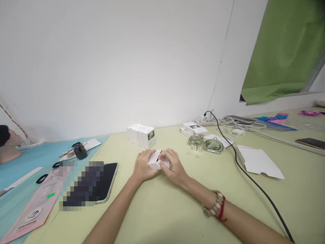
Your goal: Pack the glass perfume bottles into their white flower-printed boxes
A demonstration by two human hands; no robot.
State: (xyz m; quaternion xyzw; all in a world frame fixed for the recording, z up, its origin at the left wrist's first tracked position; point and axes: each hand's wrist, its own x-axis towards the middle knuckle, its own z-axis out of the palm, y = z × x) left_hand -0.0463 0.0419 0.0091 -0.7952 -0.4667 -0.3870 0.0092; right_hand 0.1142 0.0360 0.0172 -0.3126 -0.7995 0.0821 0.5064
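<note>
Between my hands, just above the yellow-green table, is a small white box (153, 162) with a dark gap showing at its upper edge. My left hand (143, 166) wraps round the box's left side. At the right end, my right hand (175, 166) has thumb and fingers curled on the box's edge and flap. Whatever lies inside the box is hidden. Behind my hands stands a row of white boxes (142, 135), the nearest with a green picture on its face.
Right of my hands are two clear bottles with green labels (213, 145), small clear caps (197, 157) and an open white carton (260, 161). A black cable (250, 179) crosses the table. At left lie a tablet (108, 179), a pink packet (38, 210) and a dark jar (79, 150).
</note>
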